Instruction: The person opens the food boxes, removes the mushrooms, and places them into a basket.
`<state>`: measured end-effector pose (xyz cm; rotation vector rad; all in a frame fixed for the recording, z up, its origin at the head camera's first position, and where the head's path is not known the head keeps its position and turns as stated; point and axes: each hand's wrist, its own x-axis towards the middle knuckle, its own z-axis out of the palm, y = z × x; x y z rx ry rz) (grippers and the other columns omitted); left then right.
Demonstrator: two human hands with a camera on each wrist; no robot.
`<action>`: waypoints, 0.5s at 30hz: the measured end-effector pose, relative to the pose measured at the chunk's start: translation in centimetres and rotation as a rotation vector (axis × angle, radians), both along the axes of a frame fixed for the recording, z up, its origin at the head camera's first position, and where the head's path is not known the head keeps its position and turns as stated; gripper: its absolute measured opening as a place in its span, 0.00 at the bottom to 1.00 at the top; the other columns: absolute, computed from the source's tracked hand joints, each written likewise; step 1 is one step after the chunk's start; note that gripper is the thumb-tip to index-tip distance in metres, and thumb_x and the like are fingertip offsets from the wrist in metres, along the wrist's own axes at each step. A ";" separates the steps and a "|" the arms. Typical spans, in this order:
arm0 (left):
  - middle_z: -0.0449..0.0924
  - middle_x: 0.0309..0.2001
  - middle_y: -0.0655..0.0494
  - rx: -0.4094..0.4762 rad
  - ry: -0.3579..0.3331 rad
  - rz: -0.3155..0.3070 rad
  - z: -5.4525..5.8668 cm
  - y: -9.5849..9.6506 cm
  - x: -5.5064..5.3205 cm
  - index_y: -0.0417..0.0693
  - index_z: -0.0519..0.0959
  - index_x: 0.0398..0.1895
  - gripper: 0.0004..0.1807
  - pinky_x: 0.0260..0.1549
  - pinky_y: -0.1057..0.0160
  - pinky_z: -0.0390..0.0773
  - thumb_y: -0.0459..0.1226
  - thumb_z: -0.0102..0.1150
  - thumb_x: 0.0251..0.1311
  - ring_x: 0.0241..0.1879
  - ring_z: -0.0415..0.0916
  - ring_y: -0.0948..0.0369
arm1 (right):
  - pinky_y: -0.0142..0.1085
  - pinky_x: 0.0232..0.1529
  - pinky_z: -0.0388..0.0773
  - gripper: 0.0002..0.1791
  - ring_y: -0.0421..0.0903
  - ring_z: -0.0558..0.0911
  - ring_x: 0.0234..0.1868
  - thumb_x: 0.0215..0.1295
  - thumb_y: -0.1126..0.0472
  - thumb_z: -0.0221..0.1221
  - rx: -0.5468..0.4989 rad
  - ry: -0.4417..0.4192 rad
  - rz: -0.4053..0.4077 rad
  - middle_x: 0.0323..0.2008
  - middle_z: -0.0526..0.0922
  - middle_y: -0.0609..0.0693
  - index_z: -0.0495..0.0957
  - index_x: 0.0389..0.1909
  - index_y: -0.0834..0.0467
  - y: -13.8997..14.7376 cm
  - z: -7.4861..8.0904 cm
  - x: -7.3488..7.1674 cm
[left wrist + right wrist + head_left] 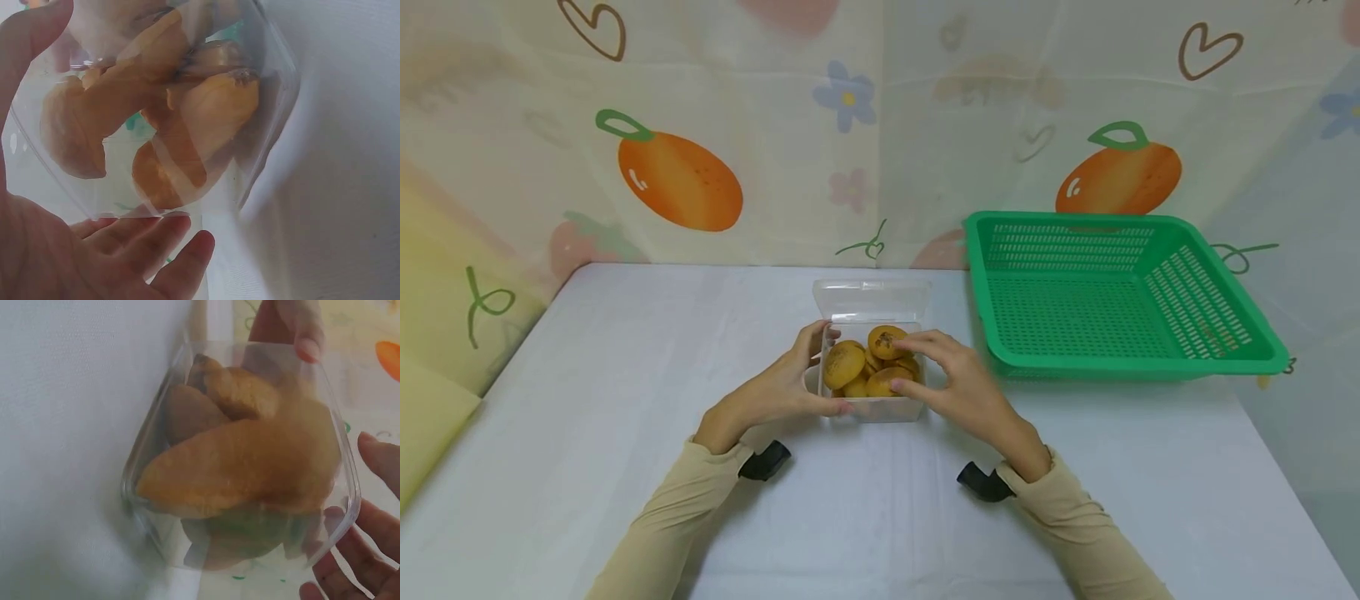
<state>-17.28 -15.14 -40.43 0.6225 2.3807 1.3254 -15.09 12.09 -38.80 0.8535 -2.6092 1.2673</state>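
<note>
At nine o'clock the left hand (780, 388) holds the clear box (886, 410) between thumb and parted fingers; at three o'clock the right hand (964, 387) spreads its fingers over round pastries (844, 364).

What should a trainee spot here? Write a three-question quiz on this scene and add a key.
1. True or false: the clear box has its lid open.

2. In the head view, where is the green basket relative to the clear box?
A) to its left
B) to its right
C) underneath it

3. Which grip holds the side of the clear box, and which reaches over the buns?

Key:
1. True.
2. B.
3. The left grip holds the side; the right grip reaches over the buns.
</note>
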 end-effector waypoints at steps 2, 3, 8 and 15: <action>0.54 0.74 0.41 0.000 0.010 0.004 0.0 0.0 0.0 0.45 0.39 0.76 0.64 0.73 0.39 0.57 0.47 0.78 0.47 0.75 0.54 0.41 | 0.47 0.60 0.78 0.26 0.51 0.78 0.59 0.59 0.56 0.70 0.031 0.011 0.010 0.55 0.82 0.53 0.80 0.57 0.59 -0.2 0.1 0.1; 0.55 0.74 0.41 -0.001 0.013 0.006 0.0 0.0 0.0 0.45 0.40 0.76 0.64 0.73 0.40 0.58 0.46 0.78 0.47 0.75 0.54 0.42 | 0.47 0.60 0.78 0.25 0.51 0.78 0.59 0.59 0.56 0.70 0.045 0.015 0.014 0.54 0.82 0.52 0.80 0.57 0.59 -0.3 0.2 0.2; 0.55 0.74 0.40 -0.007 0.015 0.010 0.0 0.0 0.0 0.45 0.40 0.76 0.63 0.73 0.40 0.58 0.46 0.78 0.47 0.74 0.55 0.42 | 0.48 0.61 0.76 0.23 0.51 0.76 0.59 0.61 0.55 0.68 0.103 0.005 0.023 0.53 0.82 0.52 0.81 0.56 0.57 -0.5 0.4 0.2; 0.53 0.74 0.40 -0.020 0.010 -0.002 0.0 0.1 -0.1 0.47 0.39 0.75 0.62 0.72 0.37 0.58 0.49 0.76 0.49 0.74 0.53 0.38 | 0.49 0.63 0.74 0.22 0.51 0.77 0.60 0.64 0.52 0.65 0.176 -0.078 0.096 0.55 0.82 0.51 0.81 0.56 0.58 -0.7 1.1 0.1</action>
